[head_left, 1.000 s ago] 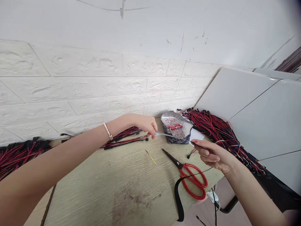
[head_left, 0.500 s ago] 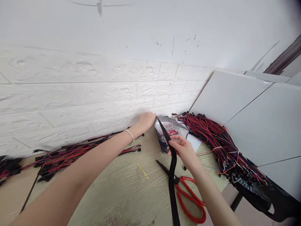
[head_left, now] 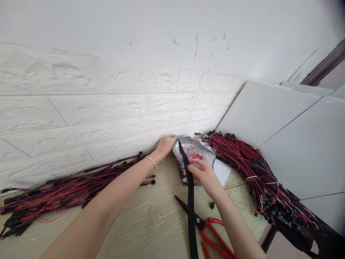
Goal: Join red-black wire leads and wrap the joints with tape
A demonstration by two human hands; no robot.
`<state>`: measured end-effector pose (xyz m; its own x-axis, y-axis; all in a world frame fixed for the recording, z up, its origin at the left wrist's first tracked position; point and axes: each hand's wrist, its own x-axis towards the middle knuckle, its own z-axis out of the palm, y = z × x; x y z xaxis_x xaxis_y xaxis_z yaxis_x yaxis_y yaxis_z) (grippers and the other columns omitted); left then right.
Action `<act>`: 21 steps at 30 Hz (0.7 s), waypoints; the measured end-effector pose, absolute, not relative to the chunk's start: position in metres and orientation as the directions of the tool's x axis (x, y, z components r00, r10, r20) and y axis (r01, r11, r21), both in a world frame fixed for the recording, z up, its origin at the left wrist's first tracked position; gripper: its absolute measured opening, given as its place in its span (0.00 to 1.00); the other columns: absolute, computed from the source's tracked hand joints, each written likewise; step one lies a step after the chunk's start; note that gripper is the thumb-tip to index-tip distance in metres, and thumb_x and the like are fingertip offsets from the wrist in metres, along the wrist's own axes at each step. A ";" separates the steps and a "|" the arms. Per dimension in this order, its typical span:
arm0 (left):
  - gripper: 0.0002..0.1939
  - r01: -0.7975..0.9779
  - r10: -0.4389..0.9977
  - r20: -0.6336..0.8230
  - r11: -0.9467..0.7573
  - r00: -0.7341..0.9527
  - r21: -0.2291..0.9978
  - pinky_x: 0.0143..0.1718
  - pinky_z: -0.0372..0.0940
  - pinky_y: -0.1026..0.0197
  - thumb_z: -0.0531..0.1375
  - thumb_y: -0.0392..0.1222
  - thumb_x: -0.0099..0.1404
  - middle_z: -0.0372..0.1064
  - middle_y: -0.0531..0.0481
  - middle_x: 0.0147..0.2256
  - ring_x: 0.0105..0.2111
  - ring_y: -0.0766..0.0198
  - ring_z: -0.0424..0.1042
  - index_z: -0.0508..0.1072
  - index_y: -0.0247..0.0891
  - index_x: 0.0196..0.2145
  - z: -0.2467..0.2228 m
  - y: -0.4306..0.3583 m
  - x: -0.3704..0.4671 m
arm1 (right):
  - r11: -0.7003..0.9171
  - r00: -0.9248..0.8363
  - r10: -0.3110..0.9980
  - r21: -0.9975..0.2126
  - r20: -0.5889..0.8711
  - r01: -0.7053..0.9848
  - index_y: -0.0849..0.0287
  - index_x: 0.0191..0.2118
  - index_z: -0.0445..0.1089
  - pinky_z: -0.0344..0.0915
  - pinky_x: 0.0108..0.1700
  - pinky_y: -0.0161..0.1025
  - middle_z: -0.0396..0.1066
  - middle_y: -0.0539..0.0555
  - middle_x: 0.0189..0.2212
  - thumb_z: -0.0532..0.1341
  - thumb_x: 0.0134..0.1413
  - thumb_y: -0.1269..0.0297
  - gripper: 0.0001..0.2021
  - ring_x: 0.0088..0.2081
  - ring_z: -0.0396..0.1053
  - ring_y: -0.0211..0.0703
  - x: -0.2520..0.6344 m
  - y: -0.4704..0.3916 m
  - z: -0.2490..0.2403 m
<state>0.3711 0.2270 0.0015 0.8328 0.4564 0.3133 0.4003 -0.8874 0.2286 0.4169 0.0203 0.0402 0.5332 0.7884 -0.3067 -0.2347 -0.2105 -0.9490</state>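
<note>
My right hand [head_left: 201,175] pinches a long black strap [head_left: 191,216] between thumb and fingers. The strap hangs toward the front, passing over the blades of red-handled scissors [head_left: 199,222]. Its narrow upper end rises over an open silvery bag [head_left: 207,153] with small red pieces [head_left: 196,157] inside. My left hand [head_left: 165,146], wearing a thin white band, is closed at the bag's left rim, close to the strap's tip. Whether its fingertips hold the rim, the strap or something else is hidden.
Bundles of red and black wires with connectors lie along the wall [head_left: 81,190] and in a big tied bunch [head_left: 242,162] at right. On the table lie a yellow stick [head_left: 157,213], a pale loop [head_left: 232,186] and white paper [head_left: 222,171]. White panels [head_left: 296,140] stand right.
My view has shifted slightly left. My left hand has moved down a little to the bag's rim, and the strap's tip now shows apart from its fingers. My right hand still holds the strap.
</note>
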 end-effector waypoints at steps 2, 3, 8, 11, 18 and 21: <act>0.10 0.400 0.471 0.321 -0.878 0.822 0.264 0.41 0.68 0.54 0.54 0.40 0.68 0.72 0.48 0.38 0.37 0.62 0.72 0.70 0.33 0.44 -0.004 0.225 0.369 | -0.228 0.528 0.786 -0.945 -0.321 -0.235 0.59 0.40 0.65 0.72 0.24 0.37 0.74 0.49 0.20 0.63 0.47 0.66 0.12 0.20 0.75 0.43 0.418 0.017 0.042; 0.10 0.403 0.483 0.325 -0.870 0.813 0.285 0.41 0.68 0.55 0.54 0.39 0.68 0.72 0.48 0.38 0.37 0.63 0.72 0.71 0.33 0.43 -0.007 0.225 0.369 | -0.236 0.524 0.786 -0.943 -0.328 -0.235 0.59 0.40 0.65 0.73 0.25 0.37 0.74 0.49 0.20 0.63 0.48 0.67 0.12 0.20 0.75 0.43 0.419 0.016 0.043; 0.10 0.432 0.565 0.342 -0.812 0.751 0.391 0.39 0.67 0.57 0.54 0.40 0.68 0.73 0.49 0.34 0.33 0.65 0.72 0.72 0.33 0.37 -0.014 0.221 0.370 | -0.269 0.495 0.797 -0.937 -0.346 -0.223 0.59 0.40 0.66 0.73 0.27 0.38 0.75 0.51 0.21 0.62 0.50 0.66 0.10 0.21 0.75 0.43 0.420 0.012 0.047; 0.11 0.444 0.609 0.366 -0.779 0.704 0.442 0.38 0.67 0.57 0.52 0.37 0.69 0.74 0.47 0.33 0.33 0.63 0.72 0.73 0.33 0.35 -0.013 0.219 0.369 | -0.278 0.475 0.804 -0.933 -0.356 -0.230 0.59 0.39 0.66 0.73 0.27 0.39 0.75 0.50 0.20 0.62 0.50 0.66 0.09 0.22 0.76 0.44 0.419 0.014 0.047; 0.24 0.268 0.511 0.488 -0.833 0.708 0.484 0.52 0.62 0.59 0.47 0.22 0.61 0.70 0.44 0.49 0.50 0.63 0.67 0.70 0.36 0.50 0.003 0.209 0.352 | -0.269 0.473 0.807 -0.933 -0.354 -0.238 0.58 0.39 0.66 0.73 0.27 0.39 0.75 0.50 0.21 0.62 0.51 0.66 0.08 0.22 0.76 0.44 0.420 0.016 0.045; 0.24 0.167 0.420 0.489 -0.862 0.765 0.479 0.54 0.61 0.57 0.49 0.21 0.59 0.71 0.48 0.49 0.51 0.63 0.67 0.73 0.39 0.47 0.006 0.206 0.350 | -0.272 0.479 0.808 -0.938 -0.343 -0.214 0.58 0.40 0.65 0.73 0.27 0.38 0.75 0.51 0.21 0.61 0.52 0.67 0.09 0.22 0.76 0.43 0.418 0.016 0.045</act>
